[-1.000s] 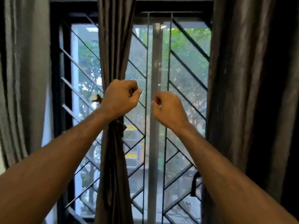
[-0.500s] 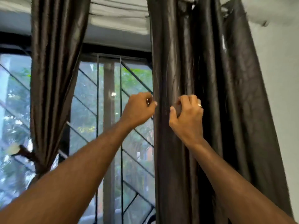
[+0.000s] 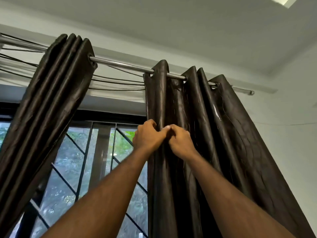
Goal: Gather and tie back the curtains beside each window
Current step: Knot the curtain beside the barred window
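- Two dark curtains hang from a metal rod (image 3: 120, 64) under a pale ceiling (image 3: 171, 23).
- Left hand (image 3: 149, 137) and right hand (image 3: 181, 142) pinch the right curtain (image 3: 214, 134) at centre.
- Left curtain (image 3: 51, 100) at nine o'clock hangs bunched; barred window (image 3: 96, 160) behind.

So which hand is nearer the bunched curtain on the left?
Left. The left hand grips the right curtain's inner edge, facing the bunched curtain; the right hand sits farther away.

Soft window (image 3: 72, 162) daylight, wide-angle bending
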The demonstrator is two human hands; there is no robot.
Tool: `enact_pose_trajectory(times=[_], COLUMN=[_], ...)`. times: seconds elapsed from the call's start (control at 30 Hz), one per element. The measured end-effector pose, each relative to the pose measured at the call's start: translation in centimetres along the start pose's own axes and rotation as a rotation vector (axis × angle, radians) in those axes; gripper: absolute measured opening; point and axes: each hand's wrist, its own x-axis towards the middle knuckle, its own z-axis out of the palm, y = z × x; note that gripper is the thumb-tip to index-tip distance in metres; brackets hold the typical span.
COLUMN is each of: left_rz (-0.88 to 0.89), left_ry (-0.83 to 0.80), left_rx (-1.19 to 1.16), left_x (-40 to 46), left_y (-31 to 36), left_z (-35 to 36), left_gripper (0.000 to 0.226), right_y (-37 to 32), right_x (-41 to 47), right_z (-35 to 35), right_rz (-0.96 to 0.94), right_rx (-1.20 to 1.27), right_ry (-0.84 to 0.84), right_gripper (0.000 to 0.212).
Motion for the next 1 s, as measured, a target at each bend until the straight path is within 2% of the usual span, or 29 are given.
enact_pose_trajectory(times=[0.07, 0.13, 0.2, 0.3, 0.37, 0.43, 0.53, 0.63, 0.73, 0.9, 1.0], left_rz=[-0.017, -0.019, -0.033, -0.117, -0.164, -0.215, -0.195, -0.04, 0.027, 0.067, 0.123], left_ry=[0.077, 0.11, 0.137, 0.225, 0.294, 0.336, 0.339, 0.247, 0.277, 0.369, 0.33], left_rx=[0.059, 0.137, 0.196, 0.246, 0.295, 0.314, 0.222, 0.152, 0.127, 0.089, 0.078], left_x=[0.1, -0.1, -0.2, 0.4, 1.1, 1.4, 1.3, 0.2, -0.3, 0.3, 0.2], left_y=[1.0, 1.7, 1.0, -2.5, -4.6, -5.1, -4.2, -2.3, -0.3, 0.2, -0.3], left_z=[1.1, 2.2, 2.7, 1.3, -0.3, -1.0, 0.1, 2.8, 4.4, 4.0, 3.1], left_gripper=[0.044, 0.032, 0.021, 0.018, 0.019, 0.015, 0.018, 0.024, 0.025, 0.033, 0.039], right_y=[0.9, 2.0, 3.4, 5.7, 7.2, 8.4, 9.6, 9.6, 8.9, 8.5, 6.8], right_x=[0.9, 1.5, 1.8, 2.4, 2.7, 3.0, 3.6, 3.8, 3.4, 3.3, 3.5], right_z=[0.0, -0.3, -0.9, -2.7, -3.6, -4.4, -5.1, -5.1, -4.9, -5.1, -3.9], right_rz=[-0.009, 0.008, 0.029, -0.091, -0.074, 0.006, 0.068, 0.079, 0.029, 0.073, 0.061], right_rx=[0.057, 0.067, -0.001, -0.25, -0.433, -0.496, -0.36, -0.102, -0.075, -0.046, -0.014], right_ry=[-0.055, -0.033, 0.104, 0.346, 0.385, 0.407, 0.425, 0.306, 0.333, 0.388, 0.263], right_gripper=[0.044, 0.043, 0.034, 0.019, 0.03, 0.051, 0.062, 0.054, 0.04, 0.026, 0.019])
